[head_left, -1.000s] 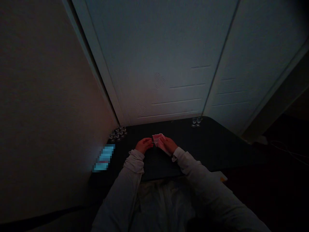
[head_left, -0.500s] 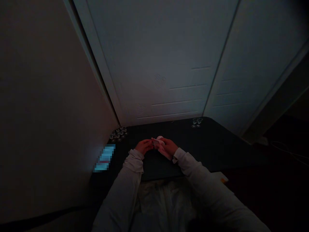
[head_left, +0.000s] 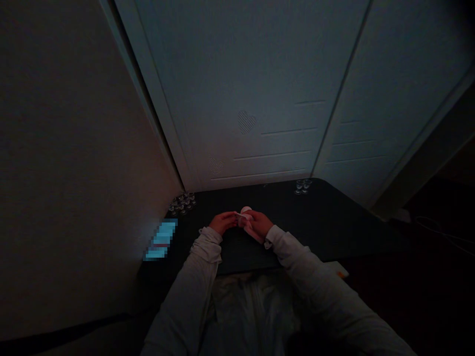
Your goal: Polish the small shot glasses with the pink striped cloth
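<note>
In the head view, a pale cloth or tissue point(head_left: 255, 234), tinted pink by the light, is bunched in my right hand point(head_left: 262, 225). The fingers of that hand are closed round it, and a pale rounded part sticks up above them. My left hand point(head_left: 222, 222) meets it from the other side, fingers bent together at the cloth's edge. Whatever lies between the left fingertips is too dark and small to make out. Both hands are just over the middle of the dark table point(head_left: 289, 227).
Several small stemmed glasses point(head_left: 181, 202) cluster at the table's back left corner. Two more glasses point(head_left: 303, 187) stand at the back right. A lit, blurred-out screen point(head_left: 161, 240) leans near the left wall. White panels point(head_left: 274, 89) rise behind the table. The room is dim.
My left fingers have shifted slightly against the cloth, and its upper edge has changed shape a little. My right hand keeps its hold. The glasses stay in place.
</note>
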`<state>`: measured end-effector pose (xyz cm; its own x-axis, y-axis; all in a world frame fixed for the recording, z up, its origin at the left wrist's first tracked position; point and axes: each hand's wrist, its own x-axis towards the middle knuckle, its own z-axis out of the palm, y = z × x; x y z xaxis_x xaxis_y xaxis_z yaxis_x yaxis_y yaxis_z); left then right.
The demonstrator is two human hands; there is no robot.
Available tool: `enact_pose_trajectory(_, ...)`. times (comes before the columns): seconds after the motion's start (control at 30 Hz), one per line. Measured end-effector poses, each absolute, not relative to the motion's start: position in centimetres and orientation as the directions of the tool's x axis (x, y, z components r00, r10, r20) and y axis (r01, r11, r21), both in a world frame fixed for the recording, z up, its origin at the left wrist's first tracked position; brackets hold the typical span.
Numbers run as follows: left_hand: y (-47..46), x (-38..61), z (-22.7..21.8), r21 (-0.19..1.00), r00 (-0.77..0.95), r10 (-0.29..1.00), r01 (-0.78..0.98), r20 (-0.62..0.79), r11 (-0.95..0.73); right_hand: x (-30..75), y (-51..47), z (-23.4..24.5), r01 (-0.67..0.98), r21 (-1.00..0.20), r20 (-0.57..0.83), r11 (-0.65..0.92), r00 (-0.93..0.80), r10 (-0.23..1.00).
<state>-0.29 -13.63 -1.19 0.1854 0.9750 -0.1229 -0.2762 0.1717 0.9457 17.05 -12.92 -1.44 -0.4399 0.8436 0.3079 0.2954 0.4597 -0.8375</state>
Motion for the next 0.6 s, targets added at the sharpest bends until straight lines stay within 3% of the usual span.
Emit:
enact_pose_trajectory(0.27, -13.2, -0.4, -1.8, 0.956, 0.166, 0.982, -0.262, -0.088, 0.129, 17.0, -12.7, -1.7, 0.327, -0.845, 0.294, 0.424, -0.379, 0.878)
enact_pose_trajectory(0.47, -13.1, -0.3, -1.9, 0.946, 0.11, 0.993, -0.312, -0.051, 0.084, 17.1, -12.2, -1.7, 0.192, -0.891, 0.305, 0.411, -0.418, 0.856)
enact_pose_trajectory(0.6, -12.9, -0.5, -2.2, 0.95, 0.057, 0.998, -0.312, -0.015, 0.032, 17.0, -11.8, -1.9, 0.079, -0.966, 0.197, 0.246, -0.392, 0.898)
